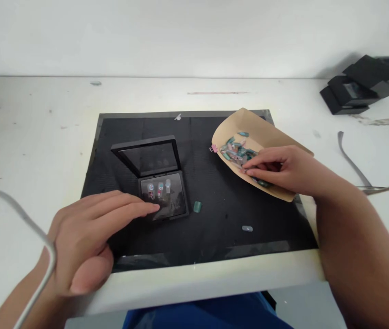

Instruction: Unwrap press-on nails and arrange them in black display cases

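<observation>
Hands at an open black case (160, 183) and a paper of nail tips.
Left hand (88, 233) lies released, fingertips touching the case; right hand's (283, 169) grip pinches among nail tips (239, 148) on brown paper (259, 132).

Bright, even light; soft shadows, slight blur.
</observation>
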Action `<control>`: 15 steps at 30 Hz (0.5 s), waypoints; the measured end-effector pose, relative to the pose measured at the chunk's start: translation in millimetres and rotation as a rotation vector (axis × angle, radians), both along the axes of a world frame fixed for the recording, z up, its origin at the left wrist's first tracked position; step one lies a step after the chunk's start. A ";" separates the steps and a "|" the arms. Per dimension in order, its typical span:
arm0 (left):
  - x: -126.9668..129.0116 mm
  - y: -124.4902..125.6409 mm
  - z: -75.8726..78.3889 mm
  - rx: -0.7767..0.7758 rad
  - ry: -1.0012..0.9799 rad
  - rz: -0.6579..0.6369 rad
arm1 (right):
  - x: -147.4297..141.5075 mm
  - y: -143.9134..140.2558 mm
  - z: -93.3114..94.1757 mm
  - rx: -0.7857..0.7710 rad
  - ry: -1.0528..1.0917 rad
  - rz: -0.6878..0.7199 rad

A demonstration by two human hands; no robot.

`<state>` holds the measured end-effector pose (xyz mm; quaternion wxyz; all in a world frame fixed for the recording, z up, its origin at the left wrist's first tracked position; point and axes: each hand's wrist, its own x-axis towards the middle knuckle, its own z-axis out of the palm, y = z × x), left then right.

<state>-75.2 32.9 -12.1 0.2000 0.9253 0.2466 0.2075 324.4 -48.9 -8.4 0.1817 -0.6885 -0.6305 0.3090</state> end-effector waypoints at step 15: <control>-0.9 -5.3 4.3 0.007 0.063 -0.003 | -4.7 1.0 -2.0 0.140 0.003 0.081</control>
